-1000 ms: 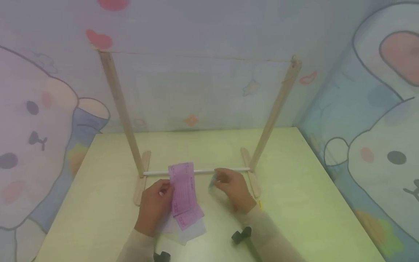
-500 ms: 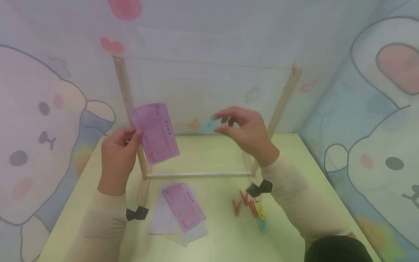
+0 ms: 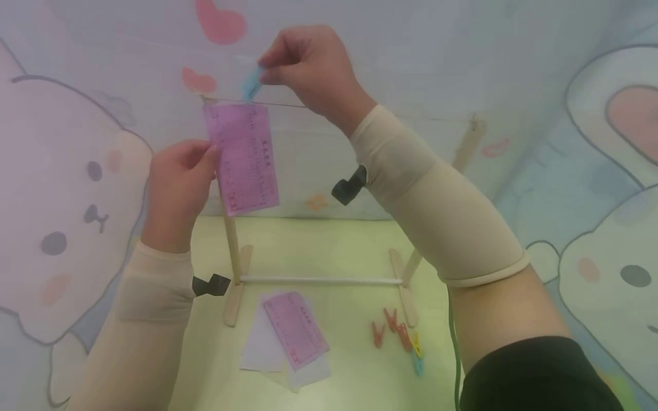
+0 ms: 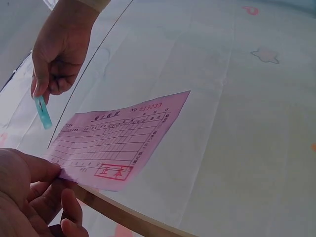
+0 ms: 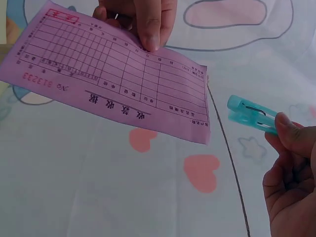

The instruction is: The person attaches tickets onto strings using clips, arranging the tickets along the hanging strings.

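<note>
My left hand [image 3: 177, 182] pinches a pink receipt slip [image 3: 247, 160] by its left edge, and the slip's top edge lies right at the string [image 3: 288, 105]. Printed lines, a red number and a red stamp show on the slip in the left wrist view. Above the string, my right hand [image 3: 313, 68] pinches a light blue clothespin [image 3: 252, 84] between thumb and fingers. In the right wrist view the clothespin [image 5: 252, 113] points toward the string, apart from the slip [image 5: 108, 74].
The string runs between two wooden posts [image 3: 469, 142] joined below by a white rod [image 3: 319, 280]. On the table [image 3: 360, 388] lie another pink slip [image 3: 296, 331] over pale papers [image 3: 259, 348]. Several red, yellow and blue clothespins [image 3: 403, 337] lie at the right.
Both hands have risen from the table to the string. The left hand has lifted one pink slip off the papers; the right hand has carried the blue clothespin up and leftward.
</note>
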